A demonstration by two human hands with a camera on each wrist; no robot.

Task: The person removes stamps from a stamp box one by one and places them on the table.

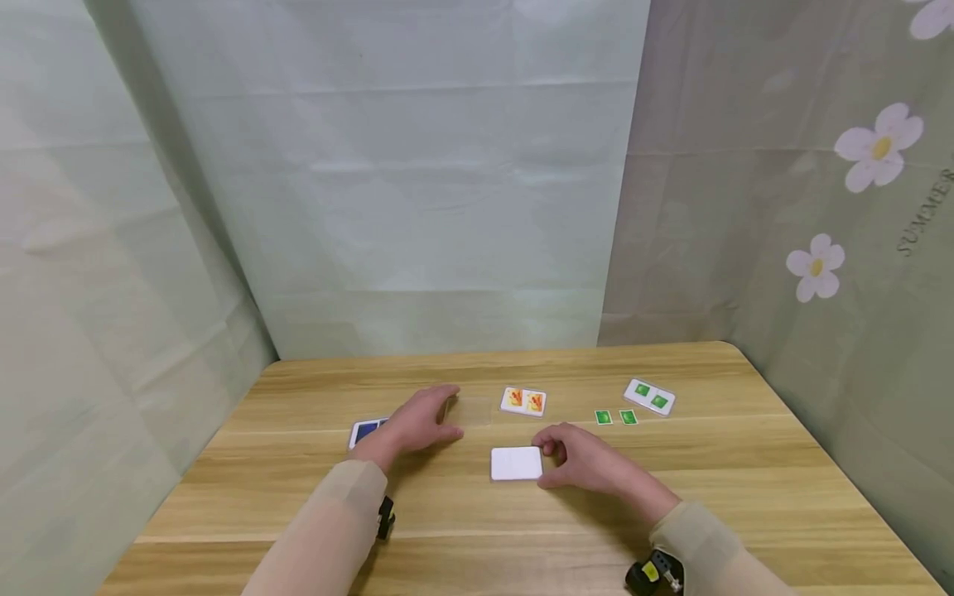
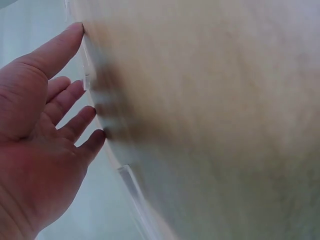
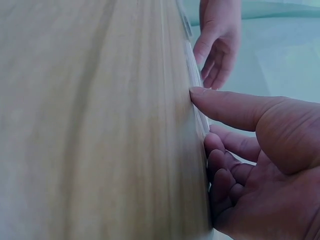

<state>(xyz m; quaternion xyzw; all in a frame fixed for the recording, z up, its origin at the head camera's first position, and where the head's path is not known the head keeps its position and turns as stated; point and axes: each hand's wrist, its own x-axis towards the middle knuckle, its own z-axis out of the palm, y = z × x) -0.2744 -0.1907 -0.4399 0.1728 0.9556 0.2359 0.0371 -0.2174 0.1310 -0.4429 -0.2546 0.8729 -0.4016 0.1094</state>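
A blank white card (image 1: pixel 517 463) lies flat on the wooden table. My right hand (image 1: pixel 585 459) holds its right side, with thumb and forefinger at the two right corners and the other fingers curled. Farther left, my left hand (image 1: pixel 417 422) rests on the table with thumb and fingers spread apart. Just right of those fingers lies a faint clear plastic piece (image 1: pixel 471 411); whether they touch it I cannot tell. A card with dark blue squares (image 1: pixel 365 430) is partly hidden behind the left hand.
Behind the white card lies a card with two orange pictures (image 1: pixel 523 401). Two small green squares (image 1: pixel 616 417) and a card with two green squares (image 1: pixel 650 397) are at the right. A pale curtain (image 1: pixel 417 207) stands behind the table (image 1: pixel 462 546).
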